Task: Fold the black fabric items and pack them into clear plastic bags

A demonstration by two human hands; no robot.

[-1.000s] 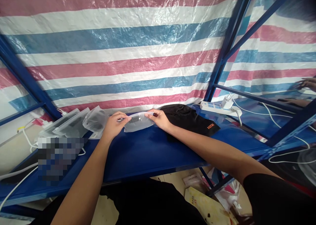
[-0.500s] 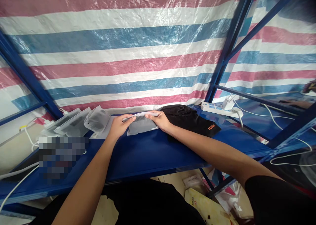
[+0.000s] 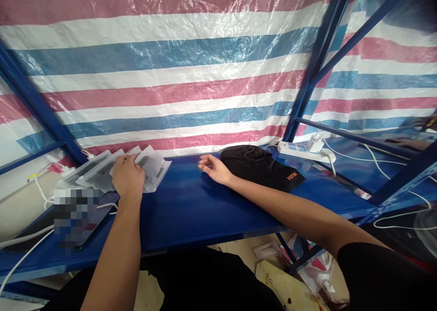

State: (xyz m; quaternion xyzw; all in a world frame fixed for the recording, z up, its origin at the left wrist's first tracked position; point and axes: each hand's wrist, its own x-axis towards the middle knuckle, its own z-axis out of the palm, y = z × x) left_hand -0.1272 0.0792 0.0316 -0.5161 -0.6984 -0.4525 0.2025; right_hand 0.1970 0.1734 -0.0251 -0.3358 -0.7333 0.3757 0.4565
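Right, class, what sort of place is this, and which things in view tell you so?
Probably a makeshift workspace: a blue metal shelf serves as the worktop, striped plastic sheeting hangs behind it like a wall, and translucent plastic bags lie under and beside the left hand.

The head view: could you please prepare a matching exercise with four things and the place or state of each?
1. Left hand
2. Right hand
3. Black fabric
4. Power strip

A. Bears orange lettering
B. Over the translucent bags
C. Holds a white plug
D. Loosely curled, nothing visible in it

Pairs: 1-B, 2-D, 3-A, 4-C
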